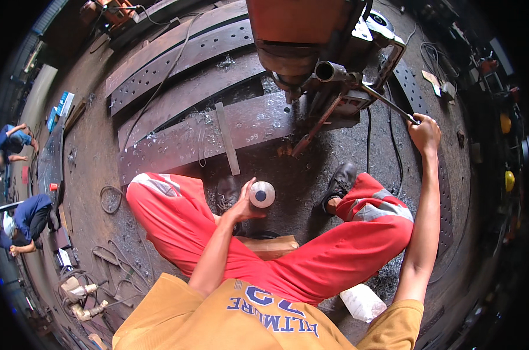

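My left hand (241,206) is wrapped round a whitish round bottle (263,201), seen from above with a dark round spot at its middle. It is held between my knees. My right hand (425,134), out at the right, grips the dark end of a metal lever (388,102). That lever runs to the side of a large drilling machine (296,55) with an orange-red body. Below the machine lies a long steel plate (200,137) with metal shavings and chalk-like marks; the bit's tip is hard to make out. A narrow flat metal bar (226,139) lies across the plate's near edge.
More steel plates with drilled holes (180,61) lie beyond. Cables (393,140) trail over the floor near the machine. A white plastic container (362,303) lies by my right thigh. Two people (25,221) work at the far left. Hoses and fittings (86,297) lie lower left.
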The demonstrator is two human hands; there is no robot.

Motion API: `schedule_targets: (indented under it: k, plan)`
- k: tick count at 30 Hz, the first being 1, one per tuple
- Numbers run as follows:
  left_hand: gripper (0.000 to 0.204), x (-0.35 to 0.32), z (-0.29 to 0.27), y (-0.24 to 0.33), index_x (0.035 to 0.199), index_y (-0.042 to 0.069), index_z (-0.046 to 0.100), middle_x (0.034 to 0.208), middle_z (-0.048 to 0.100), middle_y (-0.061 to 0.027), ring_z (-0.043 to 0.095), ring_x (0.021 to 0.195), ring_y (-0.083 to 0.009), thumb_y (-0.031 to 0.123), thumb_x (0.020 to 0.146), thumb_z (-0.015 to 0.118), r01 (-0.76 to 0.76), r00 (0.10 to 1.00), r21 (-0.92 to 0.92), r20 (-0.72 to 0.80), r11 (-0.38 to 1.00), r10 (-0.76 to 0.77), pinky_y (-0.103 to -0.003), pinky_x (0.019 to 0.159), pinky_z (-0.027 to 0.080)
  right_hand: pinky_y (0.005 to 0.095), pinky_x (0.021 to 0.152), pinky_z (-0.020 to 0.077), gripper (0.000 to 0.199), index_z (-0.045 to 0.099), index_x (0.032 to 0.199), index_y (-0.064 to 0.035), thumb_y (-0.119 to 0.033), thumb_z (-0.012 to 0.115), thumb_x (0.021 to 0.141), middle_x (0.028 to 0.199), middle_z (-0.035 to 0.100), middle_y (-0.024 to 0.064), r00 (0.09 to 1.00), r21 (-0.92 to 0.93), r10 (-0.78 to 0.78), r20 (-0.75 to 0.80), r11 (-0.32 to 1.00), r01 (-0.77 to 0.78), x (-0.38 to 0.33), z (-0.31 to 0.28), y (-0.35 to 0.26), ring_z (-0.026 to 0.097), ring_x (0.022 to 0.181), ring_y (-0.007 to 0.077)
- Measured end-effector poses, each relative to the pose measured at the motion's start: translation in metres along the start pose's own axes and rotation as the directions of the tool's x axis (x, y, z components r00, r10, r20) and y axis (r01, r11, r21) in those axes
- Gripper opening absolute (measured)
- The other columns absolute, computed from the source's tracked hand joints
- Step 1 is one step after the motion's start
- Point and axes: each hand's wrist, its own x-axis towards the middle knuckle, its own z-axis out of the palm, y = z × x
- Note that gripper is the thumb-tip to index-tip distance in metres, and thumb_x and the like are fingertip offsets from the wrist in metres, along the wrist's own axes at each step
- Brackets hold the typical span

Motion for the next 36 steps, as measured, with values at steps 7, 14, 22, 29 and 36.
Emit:
schedule_targets:
  k: [7, 14, 22, 29, 36]
  plan:
    - [0.084, 0.09, 0.014, 0.004, 0.138, 0.007, 0.049, 0.119, 0.067, -0.01, 0.063, 0.112, -0.0212, 0.025, 0.067, 0.092, -0.021, 0.962, -0.273, -0.267, 0.962, -0.055, -0.037, 0.099, 0.049, 0.0441, 0.089, 0.0541, 0.034, 0.076, 0.108, -0.0167, -0.036, 0.067, 0.082, 0.106, 0.073, 0.0144, 1.0, 0.022, -0.008, 0.014, 1.0, 0.008, 0.006, 0.006, 0.0, 0.069, 0.1, 0.0351]
    - [0.06, 0.166, -0.021, 0.05, 0.121, 0.002, 0.063, 0.109, 0.069, -0.0065, 0.065, 0.097, -0.0171, 0.052, 0.088, 0.069, 0.206, 0.966, -0.566, 0.25, 0.798, -0.072, -0.035, 0.087, 0.051, 0.0426, 0.089, 0.0552, 0.031, 0.078, 0.105, -0.0172, -0.036, 0.067, 0.082, 0.099, 0.074, 0.0149, 0.999, 0.046, 0.022, 0.03, 0.999, -0.024, 0.002, 0.004, 0.01, 0.071, 0.094, 0.0338]
    - [0.07, 0.234, -0.03, 0.036, 0.109, -0.002, 0.071, 0.098, 0.072, -0.012, 0.068, 0.085, -0.0219, 0.064, 0.089, 0.057, 0.433, 0.898, -0.431, 0.284, 0.792, -0.336, -0.037, 0.079, 0.052, 0.0431, 0.088, 0.0556, 0.032, 0.078, 0.104, -0.0175, -0.037, 0.067, 0.081, 0.098, 0.074, 0.0143, 0.999, 0.044, 0.004, 0.045, 0.999, -0.006, 0.006, 0.004, 0.004, 0.071, 0.093, 0.0335]
    - [0.087, 0.237, -0.03, 0.023, 0.129, -0.007, 0.061, 0.122, 0.066, -0.018, 0.066, 0.104, -0.0277, 0.067, 0.084, 0.063, 0.459, 0.878, -0.304, 0.297, 0.835, -0.374, -0.039, 0.093, 0.049, 0.0429, 0.088, 0.0555, 0.032, 0.078, 0.104, -0.0169, -0.036, 0.066, 0.081, 0.099, 0.074, 0.0146, 0.999, 0.061, -0.001, 0.044, 0.998, -0.001, 0.005, 0.001, -0.001, 0.071, 0.093, 0.0337]
    - [0.076, 0.23, -0.028, 0.039, 0.126, -0.005, 0.063, 0.117, 0.069, -0.014, 0.068, 0.098, -0.0228, 0.06, 0.086, 0.066, 0.454, 0.89, -0.51, 0.305, 0.731, -0.339, -0.037, 0.088, 0.051, 0.043, 0.088, 0.0555, 0.032, 0.078, 0.104, -0.0168, -0.035, 0.066, 0.082, 0.099, 0.074, 0.0145, 1.0, 0.059, 0.002, 0.027, 0.998, -0.004, 0.005, 0.006, 0.001, 0.071, 0.093, 0.0338]
